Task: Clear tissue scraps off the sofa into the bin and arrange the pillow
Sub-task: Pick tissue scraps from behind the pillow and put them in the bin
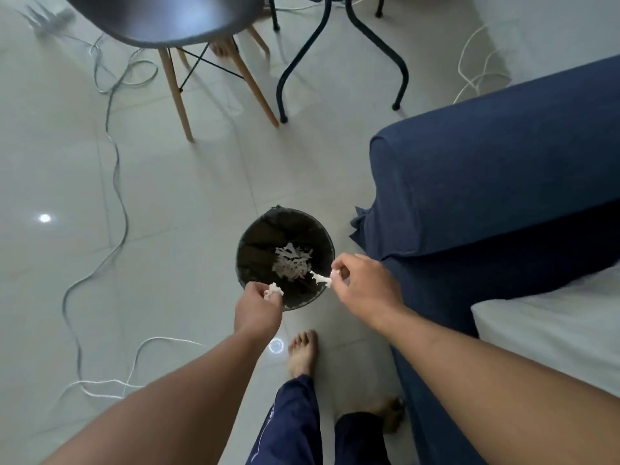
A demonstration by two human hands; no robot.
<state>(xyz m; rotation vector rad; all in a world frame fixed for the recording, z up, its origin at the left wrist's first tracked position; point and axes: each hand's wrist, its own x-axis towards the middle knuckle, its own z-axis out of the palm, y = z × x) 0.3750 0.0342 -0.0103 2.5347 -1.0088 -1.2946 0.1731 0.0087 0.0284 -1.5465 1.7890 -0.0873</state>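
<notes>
Right beside the fingers stands the blue sofa [496, 169], with the black bin [250, 239] directly beneath them, scraps already piled inside. Both hands hover over its mouth: the right hand [365, 283] pinches a tissue strip [320, 278], the left hand [260, 305] closes on a small wad [273, 290]. Best to part the fingers well inside the rim, so nothing drifts onto the floor [167, 213]. No pillow clearly shows.

Illumination is soft, diffuse, and moderately dim with a cool cast. The glossy floor tiles [174, 203] show two glare spots: one at 9 o'clock, one ring-shaped just below centre. Shadows are faint. Wide-angle distortion bends lines toward the edges. The chair [167, 18] at 11 o'clock shows blur.
</notes>
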